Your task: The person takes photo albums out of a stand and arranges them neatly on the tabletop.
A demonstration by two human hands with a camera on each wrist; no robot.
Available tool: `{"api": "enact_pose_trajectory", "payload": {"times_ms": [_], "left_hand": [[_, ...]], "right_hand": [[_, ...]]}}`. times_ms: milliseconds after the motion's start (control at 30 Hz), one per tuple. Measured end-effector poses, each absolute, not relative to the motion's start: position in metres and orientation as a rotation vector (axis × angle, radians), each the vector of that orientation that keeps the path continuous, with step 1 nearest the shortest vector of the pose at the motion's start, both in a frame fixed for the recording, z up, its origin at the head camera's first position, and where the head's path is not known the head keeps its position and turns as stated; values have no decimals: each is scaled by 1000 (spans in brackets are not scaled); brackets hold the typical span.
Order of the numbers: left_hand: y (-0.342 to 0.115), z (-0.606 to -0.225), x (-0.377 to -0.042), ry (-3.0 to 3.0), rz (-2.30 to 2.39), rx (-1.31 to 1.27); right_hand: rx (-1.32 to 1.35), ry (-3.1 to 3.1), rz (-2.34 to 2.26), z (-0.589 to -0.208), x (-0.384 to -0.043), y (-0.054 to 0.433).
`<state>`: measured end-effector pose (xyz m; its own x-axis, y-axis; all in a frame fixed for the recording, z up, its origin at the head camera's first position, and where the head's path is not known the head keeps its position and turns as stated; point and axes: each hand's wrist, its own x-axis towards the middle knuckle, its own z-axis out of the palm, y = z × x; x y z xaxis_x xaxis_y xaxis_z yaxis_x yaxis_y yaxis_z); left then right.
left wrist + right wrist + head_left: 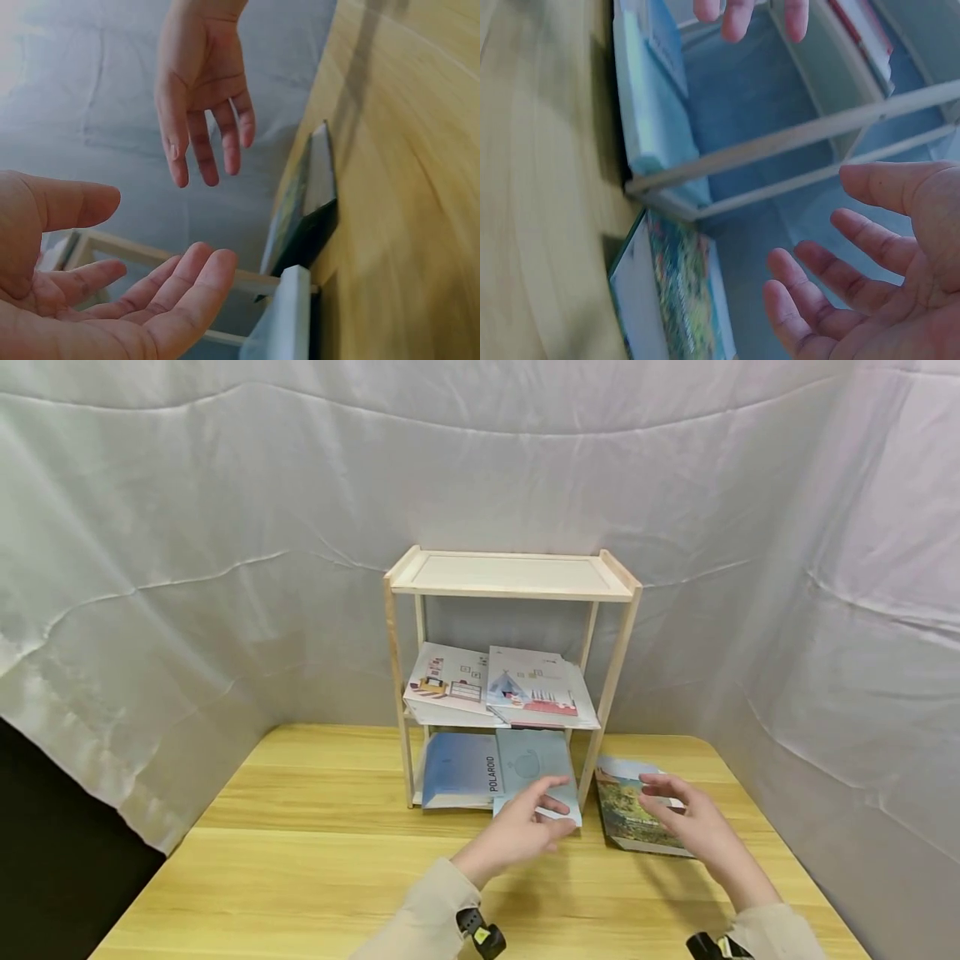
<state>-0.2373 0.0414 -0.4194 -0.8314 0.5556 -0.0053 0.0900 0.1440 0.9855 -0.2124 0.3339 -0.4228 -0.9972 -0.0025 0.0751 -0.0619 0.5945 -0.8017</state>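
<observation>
Hovering loose-fingered, the left hand [519,832] is near a light-blue book [528,753]. The right hand [695,823], equally relaxed, hangs by a landscape-covered book [626,814].

One table [300,868], one rack [514,574], five-plus books [632,814]

My head feed looks forward and down across the table [300,860] toward its far edge, far enough back to fit the whole wooden shelf [517,575]. I see the left wrist view rolled sideways, close in, facing past the left hand [517,831] to the right hand [693,827]; the right wrist view, rolled oppositely, faces the shelf's lower right. All three share the landscape-covered book [628,814].
</observation>
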Motion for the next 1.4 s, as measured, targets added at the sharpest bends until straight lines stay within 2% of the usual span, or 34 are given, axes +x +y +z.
{"api": "enact_pose_trajectory", "payload": {"times_ms": [833,1400], "left_hand": [[-24,-378,-248,2173,1858,628],[-35,-358,-257,2208,1981,595]], "right_hand": [[274,-2532,1565,-394,-205,278],[298,-2467,1578,-369,-215,262]]}}
